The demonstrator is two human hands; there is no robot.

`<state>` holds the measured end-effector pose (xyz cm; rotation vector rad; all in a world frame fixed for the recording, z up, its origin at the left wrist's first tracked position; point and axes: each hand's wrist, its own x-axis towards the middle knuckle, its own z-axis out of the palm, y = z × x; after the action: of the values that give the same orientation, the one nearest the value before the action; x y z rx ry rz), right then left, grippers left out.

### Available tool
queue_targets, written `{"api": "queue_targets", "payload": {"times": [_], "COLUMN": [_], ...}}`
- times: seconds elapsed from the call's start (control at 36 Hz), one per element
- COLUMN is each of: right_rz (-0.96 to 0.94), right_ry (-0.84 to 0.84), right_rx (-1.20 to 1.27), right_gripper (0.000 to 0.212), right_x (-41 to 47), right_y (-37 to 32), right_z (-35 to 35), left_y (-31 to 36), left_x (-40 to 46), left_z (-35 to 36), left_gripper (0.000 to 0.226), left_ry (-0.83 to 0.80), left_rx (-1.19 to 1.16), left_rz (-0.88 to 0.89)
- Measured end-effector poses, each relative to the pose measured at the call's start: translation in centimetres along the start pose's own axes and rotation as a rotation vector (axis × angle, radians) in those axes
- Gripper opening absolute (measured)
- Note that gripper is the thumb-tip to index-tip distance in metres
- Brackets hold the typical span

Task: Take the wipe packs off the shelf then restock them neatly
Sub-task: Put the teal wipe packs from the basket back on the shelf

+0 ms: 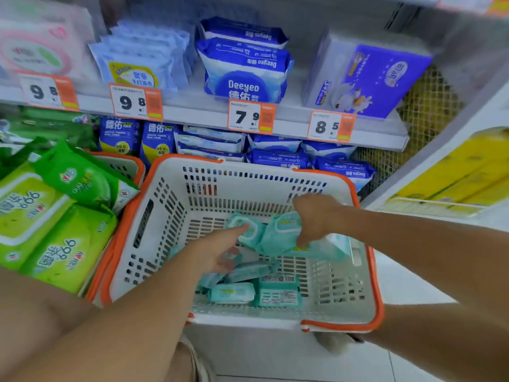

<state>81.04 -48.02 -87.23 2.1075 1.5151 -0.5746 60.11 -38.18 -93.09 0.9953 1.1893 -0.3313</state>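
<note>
A white basket with an orange rim [366, 274] stands on the floor in front of the shelves. Several small teal wipe packs [249, 293] lie on its bottom. My right hand [316, 216] is inside the basket, gripping a bunch of teal wipe packs [286, 232] held above the others. My left hand [220, 252] reaches in from the left with fingers spread, its fingertips touching one teal pack in that bunch; it holds nothing.
A second basket [126, 164] at the left holds large green wipe packs [57, 216]. The shelves behind carry blue Deeyeo packs [245, 75], a purple box [369, 78] and price tags [249, 117]. Yellow goods [451, 175] sit at the right. White floor tiles lie below.
</note>
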Motion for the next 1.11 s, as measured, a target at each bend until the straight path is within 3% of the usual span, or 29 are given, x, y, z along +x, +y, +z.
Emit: {"api": "queue_targets", "payload": {"times": [0.14,0.19,0.25,0.31,0.36,0.47,0.56,0.61,0.69,0.78,0.97,1.11], "right_rz": [-0.138,-0.191,-0.244,-0.294,-0.338,-0.346,-0.271,-0.266,-0.344,-0.361,-0.341,-0.205], "right_ry": [0.156,0.221,0.388,0.612,0.755,0.828,0.649,0.559,0.535,0.563,0.674,0.987], "right_rx": [-0.323,-0.443,-0.532,-0.459,-0.374,-0.229,0.004,0.241,0.436,0.516,0.593,0.451], "right_gripper": [0.083,0.084,0.086,0.086,0.082,0.099,0.123,0.125,0.1,0.072,0.065,0.073], "right_x": [-7.1,-10.1,-12.9,-15.3,-16.8,-18.1,-17.3,-16.5,-15.7,-15.3,-17.4,-21.6], "right_y": [-0.8,-1.4,-1.7,-1.7,-1.3,0.3,2.0,2.7,2.8,2.5,4.3,9.4], "right_z": [-4.0,-5.9,-7.1,-7.9,-8.5,-11.7,-14.8,-16.6,-17.8,-17.6,-19.3,-24.0], "left_y": [-0.3,0.2,0.9,1.6,2.5,6.3,9.5,11.1,12.2,12.6,15.6,22.3], "left_x": [-1.7,-2.9,-4.8,-6.8,-8.9,-13.2,-17.0,-19.2,-21.7,-23.1,-26.0,-29.0], "left_z": [2.2,3.1,4.0,4.7,4.8,3.2,1.7,1.2,1.1,1.1,2.3,2.9], "left_gripper": [0.111,0.105,0.1,0.089,0.084,0.074,0.072,0.066,0.068,0.068,0.059,0.067], "left_ry": [-0.222,-0.329,-0.483,-0.613,-0.642,-0.473,-0.224,-0.059,0.093,0.133,0.139,0.234], "left_rx": [-0.386,-0.519,-0.571,-0.614,-0.626,-0.517,-0.331,-0.167,0.055,0.164,0.317,0.503], "left_rz": [-0.032,0.058,0.193,0.316,0.429,0.732,0.955,1.08,1.169,1.178,1.29,1.473]}}
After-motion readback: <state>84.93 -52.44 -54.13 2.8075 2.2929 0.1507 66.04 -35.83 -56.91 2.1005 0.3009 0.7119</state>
